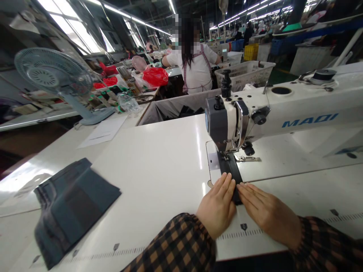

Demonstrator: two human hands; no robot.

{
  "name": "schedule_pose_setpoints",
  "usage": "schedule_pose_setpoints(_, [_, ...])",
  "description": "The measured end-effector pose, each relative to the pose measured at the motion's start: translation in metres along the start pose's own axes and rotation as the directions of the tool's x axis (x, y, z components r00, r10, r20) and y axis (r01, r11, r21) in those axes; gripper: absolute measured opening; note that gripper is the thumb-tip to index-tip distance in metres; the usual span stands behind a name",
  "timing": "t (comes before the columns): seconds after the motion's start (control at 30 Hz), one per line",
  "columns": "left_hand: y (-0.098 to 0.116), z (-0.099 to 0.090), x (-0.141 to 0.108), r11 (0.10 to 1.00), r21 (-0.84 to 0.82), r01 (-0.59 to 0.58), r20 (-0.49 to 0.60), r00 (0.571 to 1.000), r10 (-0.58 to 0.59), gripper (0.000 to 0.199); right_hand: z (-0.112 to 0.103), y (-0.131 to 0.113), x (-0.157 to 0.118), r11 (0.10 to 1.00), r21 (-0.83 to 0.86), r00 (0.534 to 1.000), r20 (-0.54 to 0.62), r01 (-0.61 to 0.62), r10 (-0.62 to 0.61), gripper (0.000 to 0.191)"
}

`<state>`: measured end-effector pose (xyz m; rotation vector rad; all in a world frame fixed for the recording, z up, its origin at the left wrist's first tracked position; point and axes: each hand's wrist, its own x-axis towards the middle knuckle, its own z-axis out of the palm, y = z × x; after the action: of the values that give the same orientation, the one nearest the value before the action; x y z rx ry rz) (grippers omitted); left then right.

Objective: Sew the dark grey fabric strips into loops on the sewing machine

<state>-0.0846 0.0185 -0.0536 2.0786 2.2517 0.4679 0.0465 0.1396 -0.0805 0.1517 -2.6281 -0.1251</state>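
A narrow black strip of fabric (233,170) lies under the presser foot of a white sewing machine (255,113) and runs toward me. On the strip's left side, the stretched fingers of my left hand (218,204) lie flat. My right hand (269,213) rests on the opposite side, its straight fingers touching the strip's right edge. The fingertips of both hands are close together, a short way in front of the needle area. Beneath my palms, part of the strip's near end is hidden. A small metal guide (248,159) sits right of the presser foot.
A stack of dark fabric pieces (76,204) lies at the left of the white table (159,162). Behind it are a paper sheet (103,132) and a grey-blue fan (53,79). Beyond the table, a co-worker (195,71) sits near a white plastic basket (246,73).
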Motion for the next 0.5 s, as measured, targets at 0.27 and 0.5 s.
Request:
schedule_pose_setpoints(0.27, [0.0013,0.0074,-0.0029,0.988,0.147,-0.038,-0.016,0.999,0.041,0.047,-0.0054,0.0069,-0.0028,0.998,0.043,0.997,0.054,0.046,-0.049,0.037])
schedule_pose_setpoints(0.5, [0.001,0.0041,-0.004,0.986,0.154,-0.061,-0.03,0.997,0.067,0.04,-0.0064,0.0083,-0.0064,0.997,0.057,0.997,0.052,0.048,-0.051,0.038])
